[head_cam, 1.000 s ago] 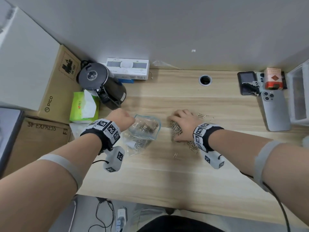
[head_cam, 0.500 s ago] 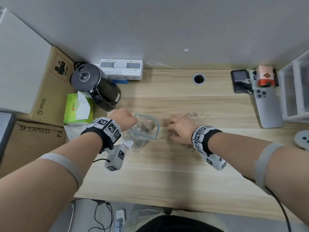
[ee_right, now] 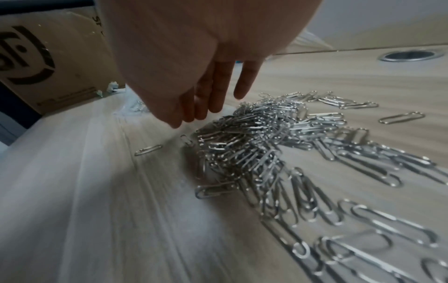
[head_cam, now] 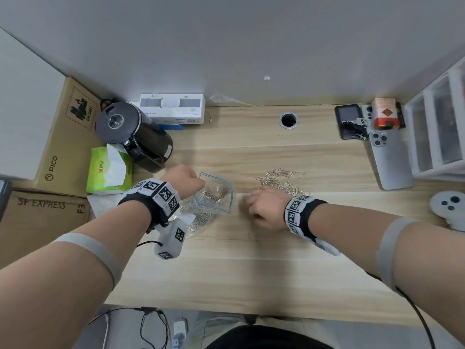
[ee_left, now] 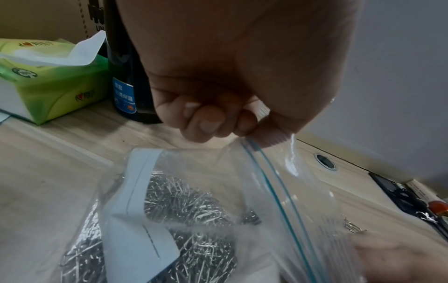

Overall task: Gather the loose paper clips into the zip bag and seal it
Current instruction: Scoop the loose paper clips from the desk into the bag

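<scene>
A clear zip bag (head_cam: 215,200) with a blue zip line lies left of centre on the wooden desk (head_cam: 226,268), its mouth standing open toward the right. My left hand (head_cam: 193,183) pinches the bag's far rim and holds it up. In the left wrist view the fingers (ee_left: 211,122) grip the zip edge, and inside the bag (ee_left: 278,191) lies a heap of silver clips (ee_left: 191,210) beside a white label. Loose paper clips (head_cam: 279,180) are piled right of the bag. My right hand (head_cam: 254,206) is at the pile's near-left edge; its straight fingers (ee_right: 206,103) point down beside the clips (ee_right: 254,145) and hold nothing.
A black kettle (head_cam: 133,137), a green tissue pack (head_cam: 108,172) and cardboard boxes (head_cam: 57,147) crowd the left. Phones (head_cam: 390,159), a white drawer unit (head_cam: 437,137) and a grey controller (head_cam: 448,207) sit at the right. A cable hole (head_cam: 288,120) is at the back.
My right hand has come off the top of the clip pile and moved toward me and slightly left, uncovering the pile. The left hand keeps holding the bag's rim.
</scene>
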`<action>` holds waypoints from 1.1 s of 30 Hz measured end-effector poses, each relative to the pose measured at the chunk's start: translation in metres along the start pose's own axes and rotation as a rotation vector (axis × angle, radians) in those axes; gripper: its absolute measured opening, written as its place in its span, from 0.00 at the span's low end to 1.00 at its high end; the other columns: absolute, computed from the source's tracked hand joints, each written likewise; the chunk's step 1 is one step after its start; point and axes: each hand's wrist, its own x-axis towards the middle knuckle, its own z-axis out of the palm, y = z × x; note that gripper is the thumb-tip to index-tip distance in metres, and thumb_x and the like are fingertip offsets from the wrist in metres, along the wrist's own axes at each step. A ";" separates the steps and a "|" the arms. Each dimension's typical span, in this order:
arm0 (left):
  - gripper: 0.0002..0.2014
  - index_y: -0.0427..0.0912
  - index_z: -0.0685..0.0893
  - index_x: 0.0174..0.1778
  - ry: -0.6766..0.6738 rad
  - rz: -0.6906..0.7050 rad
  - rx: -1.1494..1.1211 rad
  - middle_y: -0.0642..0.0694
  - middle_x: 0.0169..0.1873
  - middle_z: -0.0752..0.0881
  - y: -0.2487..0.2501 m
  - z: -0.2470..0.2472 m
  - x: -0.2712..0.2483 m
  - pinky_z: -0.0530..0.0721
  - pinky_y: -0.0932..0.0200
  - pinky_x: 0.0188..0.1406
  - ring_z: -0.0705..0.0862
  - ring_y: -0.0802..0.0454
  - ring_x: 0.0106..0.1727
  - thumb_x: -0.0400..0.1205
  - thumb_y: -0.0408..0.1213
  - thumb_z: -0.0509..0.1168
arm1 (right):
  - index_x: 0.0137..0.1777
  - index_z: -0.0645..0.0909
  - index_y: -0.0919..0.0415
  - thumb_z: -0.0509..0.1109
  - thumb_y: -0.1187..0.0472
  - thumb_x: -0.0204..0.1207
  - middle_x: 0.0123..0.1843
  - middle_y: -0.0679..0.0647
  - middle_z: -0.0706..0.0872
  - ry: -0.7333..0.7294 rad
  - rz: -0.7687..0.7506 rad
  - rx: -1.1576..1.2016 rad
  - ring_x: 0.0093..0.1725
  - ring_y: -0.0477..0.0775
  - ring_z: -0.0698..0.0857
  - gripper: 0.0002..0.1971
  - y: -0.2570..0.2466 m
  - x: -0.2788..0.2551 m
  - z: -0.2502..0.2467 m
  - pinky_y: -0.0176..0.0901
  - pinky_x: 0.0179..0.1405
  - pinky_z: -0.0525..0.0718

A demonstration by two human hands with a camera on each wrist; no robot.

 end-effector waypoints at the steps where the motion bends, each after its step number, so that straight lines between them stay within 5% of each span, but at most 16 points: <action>1: 0.15 0.42 0.71 0.26 -0.002 0.002 0.006 0.45 0.24 0.69 0.002 0.000 0.000 0.68 0.56 0.30 0.70 0.47 0.28 0.76 0.42 0.66 | 0.50 0.87 0.52 0.68 0.52 0.74 0.56 0.49 0.83 0.010 -0.015 0.016 0.63 0.56 0.78 0.09 -0.001 -0.001 0.000 0.53 0.64 0.72; 5: 0.18 0.44 0.68 0.24 -0.004 0.010 0.031 0.46 0.22 0.68 0.006 0.001 0.002 0.65 0.57 0.27 0.68 0.48 0.26 0.76 0.42 0.66 | 0.53 0.86 0.49 0.73 0.47 0.72 0.60 0.49 0.82 -0.073 -0.096 0.041 0.66 0.54 0.75 0.13 -0.018 0.011 0.012 0.52 0.62 0.72; 9: 0.17 0.44 0.68 0.25 -0.008 0.019 0.049 0.46 0.24 0.68 0.010 0.000 0.003 0.64 0.58 0.27 0.68 0.48 0.27 0.76 0.42 0.66 | 0.50 0.88 0.50 0.71 0.55 0.72 0.63 0.48 0.83 -0.107 -0.102 -0.051 0.72 0.55 0.72 0.08 -0.024 0.018 0.025 0.51 0.67 0.69; 15: 0.16 0.43 0.70 0.28 -0.021 0.010 0.054 0.46 0.25 0.69 0.014 0.000 0.004 0.65 0.59 0.25 0.68 0.49 0.26 0.77 0.42 0.66 | 0.41 0.88 0.52 0.68 0.57 0.69 0.51 0.49 0.82 0.061 -0.011 -0.067 0.57 0.55 0.77 0.07 0.014 -0.007 0.003 0.51 0.54 0.74; 22: 0.16 0.42 0.71 0.26 -0.050 0.002 0.018 0.46 0.23 0.70 0.018 0.002 0.006 0.67 0.59 0.27 0.70 0.48 0.26 0.77 0.41 0.66 | 0.68 0.74 0.54 0.63 0.43 0.73 0.64 0.55 0.72 0.198 0.477 0.095 0.66 0.58 0.71 0.26 0.053 0.001 -0.015 0.57 0.62 0.75; 29: 0.17 0.42 0.69 0.24 -0.075 0.003 0.015 0.46 0.23 0.69 0.021 0.002 0.012 0.68 0.57 0.28 0.70 0.47 0.27 0.77 0.41 0.65 | 0.73 0.70 0.49 0.63 0.43 0.75 0.66 0.53 0.73 0.082 0.325 0.017 0.66 0.57 0.71 0.26 0.039 -0.006 -0.004 0.57 0.64 0.73; 33: 0.19 0.44 0.66 0.23 -0.068 0.013 0.022 0.46 0.22 0.67 0.025 0.005 0.014 0.65 0.58 0.27 0.67 0.48 0.26 0.77 0.40 0.66 | 0.64 0.77 0.53 0.63 0.44 0.75 0.61 0.54 0.76 0.078 0.286 0.026 0.62 0.57 0.73 0.21 0.041 -0.022 -0.006 0.54 0.62 0.74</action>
